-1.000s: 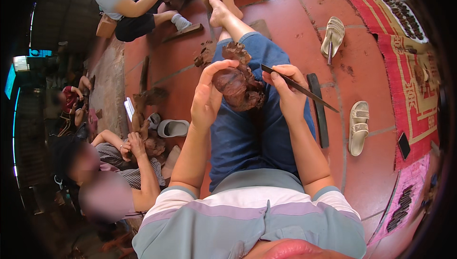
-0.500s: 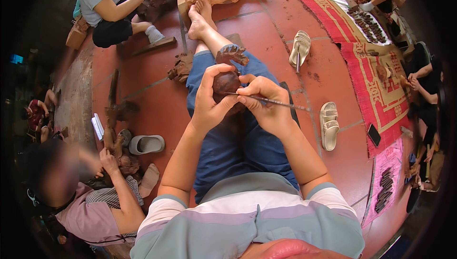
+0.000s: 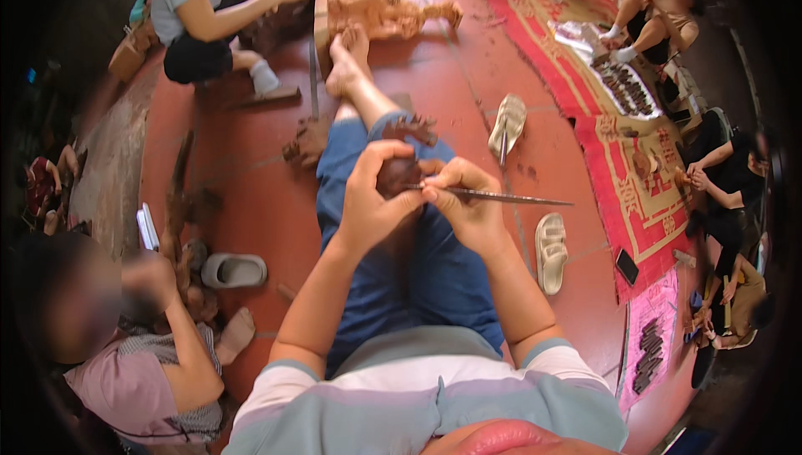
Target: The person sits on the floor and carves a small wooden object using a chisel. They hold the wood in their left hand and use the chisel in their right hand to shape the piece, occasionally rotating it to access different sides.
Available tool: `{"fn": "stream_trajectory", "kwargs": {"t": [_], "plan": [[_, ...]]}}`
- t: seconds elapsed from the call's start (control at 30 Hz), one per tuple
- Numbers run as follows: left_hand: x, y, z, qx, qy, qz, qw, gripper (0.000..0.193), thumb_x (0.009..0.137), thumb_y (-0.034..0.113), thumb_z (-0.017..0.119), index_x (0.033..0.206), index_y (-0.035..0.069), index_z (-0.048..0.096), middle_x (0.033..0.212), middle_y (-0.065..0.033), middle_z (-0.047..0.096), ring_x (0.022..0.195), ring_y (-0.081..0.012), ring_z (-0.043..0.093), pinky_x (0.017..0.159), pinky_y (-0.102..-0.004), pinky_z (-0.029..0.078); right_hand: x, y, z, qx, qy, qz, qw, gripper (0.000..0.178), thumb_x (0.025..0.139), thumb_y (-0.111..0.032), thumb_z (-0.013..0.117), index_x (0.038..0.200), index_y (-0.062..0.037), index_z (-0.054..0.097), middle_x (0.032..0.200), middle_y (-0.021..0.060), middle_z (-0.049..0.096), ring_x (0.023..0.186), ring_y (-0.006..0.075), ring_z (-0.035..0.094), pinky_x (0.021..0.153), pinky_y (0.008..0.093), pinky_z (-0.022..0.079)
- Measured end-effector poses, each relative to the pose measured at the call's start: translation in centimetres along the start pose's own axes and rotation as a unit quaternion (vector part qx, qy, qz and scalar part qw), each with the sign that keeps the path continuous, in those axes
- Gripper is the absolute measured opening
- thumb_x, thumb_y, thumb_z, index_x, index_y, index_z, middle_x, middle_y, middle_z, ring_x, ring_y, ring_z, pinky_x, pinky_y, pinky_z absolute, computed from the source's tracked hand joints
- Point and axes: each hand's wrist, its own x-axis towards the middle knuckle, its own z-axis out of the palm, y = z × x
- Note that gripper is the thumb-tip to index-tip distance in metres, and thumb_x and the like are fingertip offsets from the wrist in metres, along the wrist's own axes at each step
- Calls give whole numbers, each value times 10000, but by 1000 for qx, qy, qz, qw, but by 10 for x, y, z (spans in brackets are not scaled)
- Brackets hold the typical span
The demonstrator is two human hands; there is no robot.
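Far left, approx 8 o'clock: seated person (image 3: 134,371) in pinkish top, bent over dark wood bits; grey slipper (image 3: 234,270) just beside their foot. At 11 o'clock another person (image 3: 205,12) in grey top works on a pale wood carving (image 3: 388,12) lying on red tile floor (image 3: 251,204).

Centre: left hand (image 3: 368,204) wraps round small dark brown carved piece (image 3: 394,177), fingers curled tight on it, thumb over top. Piece sits above blue-jeaned lap, betw. both hands, mostly hidden by fingers.

Right hand (image 3: 468,208) touches left, fingers pinched on thin metal tool (image 3: 493,196); its tip meets the piece, shaft runs out toward 3 o'clock.

Right of legs: two beige sandals (image 3: 551,250), one at 1 o'clock, one at 3. Farther right, red patterned mat (image 3: 635,196), more seated people (image 3: 727,179) at edge.
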Motion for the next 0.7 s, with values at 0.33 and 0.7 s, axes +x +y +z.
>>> {"fn": "stream_trajectory", "kwargs": {"t": [0.33, 0.7], "plan": [[4, -5, -5, -142, -30, -58, 988, 394, 684, 143, 824, 1003, 38, 618, 976, -78, 634, 926, -177, 607, 827, -299, 478, 1, -10, 5, -120, -17, -51, 991, 89, 852, -52, 705, 846, -2, 631, 873, 65, 630, 1001, 181, 614, 849, 312, 496], [6, 2, -11, -176, -65, -105, 977, 344, 761, 107, 777, 1063, 31, 631, 1033, -57, 623, 968, -146, 586, 871, -280, 464, 11, -40, 16, -234, -10, -72, 970, 106, 848, -83, 653, 841, -12, 575, 800, 116, 615, 731, 204, 624, 655, 309, 491]]}}
